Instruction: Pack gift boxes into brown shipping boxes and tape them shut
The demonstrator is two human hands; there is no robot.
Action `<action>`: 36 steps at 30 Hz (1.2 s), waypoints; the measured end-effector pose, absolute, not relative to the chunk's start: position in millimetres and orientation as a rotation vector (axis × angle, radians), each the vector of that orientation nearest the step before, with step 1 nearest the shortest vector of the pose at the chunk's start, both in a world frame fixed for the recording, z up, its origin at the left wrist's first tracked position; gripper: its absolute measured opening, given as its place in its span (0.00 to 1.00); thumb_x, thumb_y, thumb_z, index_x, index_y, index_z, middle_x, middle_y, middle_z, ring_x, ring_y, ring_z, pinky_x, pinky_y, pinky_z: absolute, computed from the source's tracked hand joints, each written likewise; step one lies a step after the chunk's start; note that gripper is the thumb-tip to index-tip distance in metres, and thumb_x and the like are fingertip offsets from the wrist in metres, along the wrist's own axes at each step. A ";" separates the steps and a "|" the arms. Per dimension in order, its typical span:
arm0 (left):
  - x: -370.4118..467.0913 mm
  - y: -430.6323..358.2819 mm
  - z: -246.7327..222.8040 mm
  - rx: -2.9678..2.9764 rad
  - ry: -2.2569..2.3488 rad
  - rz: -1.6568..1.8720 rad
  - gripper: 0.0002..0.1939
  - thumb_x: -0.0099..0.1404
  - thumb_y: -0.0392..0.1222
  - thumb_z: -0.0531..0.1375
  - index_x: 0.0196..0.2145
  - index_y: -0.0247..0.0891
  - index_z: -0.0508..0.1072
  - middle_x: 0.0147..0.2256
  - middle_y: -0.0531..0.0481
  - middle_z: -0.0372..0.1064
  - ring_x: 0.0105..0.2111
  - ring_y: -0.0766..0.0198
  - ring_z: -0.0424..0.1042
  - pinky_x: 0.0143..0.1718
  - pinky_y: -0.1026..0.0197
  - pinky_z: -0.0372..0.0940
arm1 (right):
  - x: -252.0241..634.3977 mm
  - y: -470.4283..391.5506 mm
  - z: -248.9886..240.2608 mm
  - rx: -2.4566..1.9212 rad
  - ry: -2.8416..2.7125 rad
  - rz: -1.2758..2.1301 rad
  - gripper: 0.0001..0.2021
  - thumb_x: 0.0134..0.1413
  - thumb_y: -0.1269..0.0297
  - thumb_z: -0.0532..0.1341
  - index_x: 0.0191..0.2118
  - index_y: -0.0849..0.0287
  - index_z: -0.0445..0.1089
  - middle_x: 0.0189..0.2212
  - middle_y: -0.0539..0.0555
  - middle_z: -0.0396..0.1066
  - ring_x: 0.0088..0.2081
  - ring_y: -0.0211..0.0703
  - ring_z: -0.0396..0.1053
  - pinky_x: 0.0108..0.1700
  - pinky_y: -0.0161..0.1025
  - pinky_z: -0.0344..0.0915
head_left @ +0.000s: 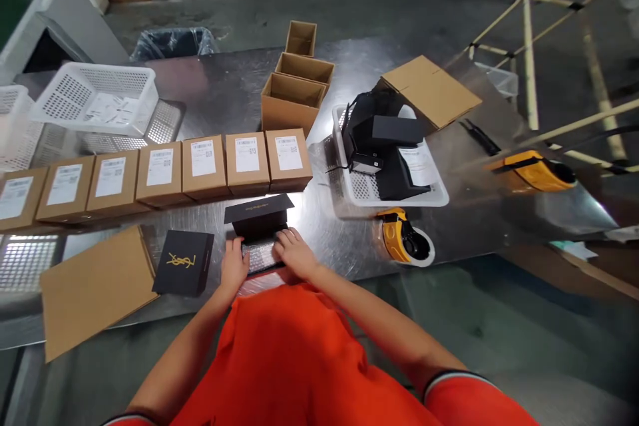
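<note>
A black gift box (257, 218) stands on the metal table right in front of me, its lid raised on the far side. Clear bubble wrap (260, 255) fills the inside. My left hand (234, 266) is closed around the left side of the box, thumb over the bubble wrap. On the opposite side, my right hand (297, 253) grips the right edge with bent fingers, its thumb also near the wrap. A closed black box with a gold logo (182, 262) lies to the left of my left hand.
Taped, labelled cartons (202, 166) form a row beyond the box. Open cartons (294, 96) stand behind them. A white basket (442, 196) holds black packaging; yellow tape dispensers (402, 237) sit to its right and front. Flat cardboard (97, 286) overhangs the near left edge.
</note>
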State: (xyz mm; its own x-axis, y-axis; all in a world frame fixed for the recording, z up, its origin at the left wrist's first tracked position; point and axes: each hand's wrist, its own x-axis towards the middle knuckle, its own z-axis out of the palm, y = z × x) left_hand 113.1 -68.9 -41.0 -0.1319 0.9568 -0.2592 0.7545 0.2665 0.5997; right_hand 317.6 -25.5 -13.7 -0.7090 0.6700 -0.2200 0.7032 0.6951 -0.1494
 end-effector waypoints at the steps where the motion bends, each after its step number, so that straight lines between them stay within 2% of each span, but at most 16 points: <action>1: 113.4 -71.5 -42.2 1.544 1.928 0.437 0.19 0.61 0.36 0.55 0.51 0.37 0.65 0.49 0.38 0.63 0.45 0.49 0.70 0.46 0.46 0.67 | 314.2 -27.2 -17.0 1.092 2.758 -0.367 0.13 0.62 0.68 0.55 0.49 0.65 0.69 0.58 0.66 0.62 0.58 0.55 0.58 0.61 0.51 0.52; 3: 112.8 -73.9 -45.0 1.545 1.907 0.447 0.19 0.61 0.36 0.54 0.52 0.38 0.65 0.49 0.39 0.63 0.47 0.50 0.70 0.48 0.48 0.67 | 304.9 -26.8 -23.4 0.999 2.757 -0.456 0.13 0.62 0.66 0.57 0.50 0.62 0.68 0.57 0.64 0.63 0.56 0.54 0.61 0.57 0.49 0.57; 7: 109.7 -73.3 -47.9 1.549 1.891 0.464 0.21 0.62 0.34 0.52 0.53 0.40 0.65 0.50 0.40 0.65 0.50 0.52 0.69 0.51 0.49 0.66 | 288.6 -14.8 -29.8 0.864 2.736 -0.535 0.12 0.60 0.66 0.58 0.48 0.60 0.67 0.48 0.60 0.70 0.49 0.53 0.66 0.51 0.49 0.60; 11: 110.8 -75.9 -49.2 1.543 1.894 0.460 0.23 0.63 0.33 0.49 0.56 0.38 0.64 0.52 0.38 0.66 0.50 0.52 0.70 0.51 0.50 0.66 | 286.3 -2.6 -30.1 0.780 2.673 -0.616 0.21 0.49 0.67 0.66 0.50 0.63 0.64 0.46 0.61 0.69 0.46 0.51 0.68 0.48 0.46 0.61; 14: 116.8 -81.3 -53.0 1.512 1.911 0.477 0.26 0.65 0.35 0.47 0.61 0.36 0.58 0.55 0.36 0.64 0.53 0.52 0.69 0.52 0.50 0.66 | 290.7 -0.1 -31.7 0.831 2.646 -0.755 0.26 0.44 0.66 0.68 0.50 0.63 0.64 0.47 0.62 0.68 0.45 0.51 0.68 0.48 0.44 0.61; 18: 115.0 -88.3 -50.9 1.382 1.871 0.526 0.32 0.67 0.39 0.48 0.66 0.33 0.46 0.56 0.33 0.65 0.52 0.53 0.70 0.51 0.50 0.66 | 299.9 -5.0 -36.7 0.974 2.702 -0.931 0.23 0.46 0.65 0.67 0.49 0.62 0.65 0.47 0.60 0.69 0.48 0.52 0.66 0.51 0.45 0.59; 20: 99.4 -89.6 -41.0 1.399 1.911 0.553 0.32 0.66 0.41 0.49 0.66 0.32 0.48 0.55 0.32 0.65 0.53 0.52 0.69 0.53 0.49 0.65 | 306.3 -8.2 -39.3 1.040 2.710 -0.983 0.21 0.48 0.65 0.65 0.49 0.61 0.65 0.47 0.59 0.69 0.48 0.52 0.66 0.51 0.45 0.59; 22: 72.8 -89.1 -26.4 1.485 2.100 0.570 0.32 0.65 0.44 0.51 0.64 0.33 0.52 0.60 0.30 0.60 0.60 0.47 0.61 0.58 0.44 0.59 | 314.7 -10.7 -41.2 1.089 2.719 -1.017 0.19 0.50 0.65 0.64 0.49 0.60 0.66 0.48 0.59 0.70 0.48 0.52 0.66 0.52 0.46 0.59; 23: 57.0 -88.3 -19.0 1.495 2.243 0.548 0.34 0.64 0.48 0.53 0.64 0.33 0.51 0.62 0.29 0.56 0.63 0.44 0.55 0.60 0.41 0.54 | 319.8 -11.7 -41.8 1.097 2.731 -1.033 0.19 0.51 0.63 0.63 0.49 0.60 0.66 0.49 0.59 0.70 0.49 0.52 0.66 0.52 0.46 0.59; 25: 26.1 -87.1 -7.6 1.359 2.491 0.386 0.47 0.59 0.56 0.59 0.67 0.33 0.44 0.64 0.24 0.48 0.64 0.36 0.49 0.59 0.33 0.51 | 331.4 -14.2 -42.5 1.093 2.752 -1.059 0.19 0.53 0.58 0.62 0.49 0.60 0.66 0.50 0.60 0.69 0.50 0.52 0.66 0.53 0.46 0.58; 27: 2.4 -87.2 -4.1 1.215 2.549 0.111 0.58 0.50 0.63 0.63 0.68 0.32 0.40 0.64 0.20 0.45 0.64 0.30 0.48 0.56 0.28 0.50 | 343.4 -18.0 -43.2 1.083 2.754 -1.047 0.26 0.52 0.50 0.63 0.51 0.62 0.66 0.53 0.63 0.68 0.51 0.55 0.65 0.55 0.48 0.57; 29: -9.9 -88.7 -8.5 1.177 2.523 -0.107 0.62 0.46 0.67 0.63 0.68 0.33 0.40 0.63 0.18 0.45 0.63 0.27 0.49 0.54 0.28 0.50 | 354.5 -23.8 -44.2 1.060 2.747 -0.975 0.34 0.46 0.47 0.65 0.55 0.64 0.64 0.57 0.66 0.64 0.54 0.58 0.62 0.57 0.52 0.54; 32: -9.4 -91.5 -20.7 1.255 2.576 -0.263 0.57 0.51 0.67 0.59 0.68 0.36 0.40 0.62 0.19 0.47 0.60 0.28 0.54 0.54 0.33 0.52 | 368.4 -33.1 -46.1 1.039 2.723 -0.841 0.39 0.42 0.54 0.67 0.61 0.66 0.59 0.61 0.68 0.58 0.59 0.61 0.57 0.61 0.56 0.49; 36: 16.4 -91.0 -28.9 1.548 2.485 -0.367 0.54 0.53 0.62 0.59 0.68 0.37 0.39 0.62 0.21 0.47 0.60 0.31 0.54 0.54 0.37 0.51 | 390.4 -36.9 -46.2 1.179 2.648 -0.803 0.43 0.43 0.64 0.64 0.66 0.65 0.51 0.62 0.66 0.57 0.60 0.58 0.56 0.63 0.54 0.46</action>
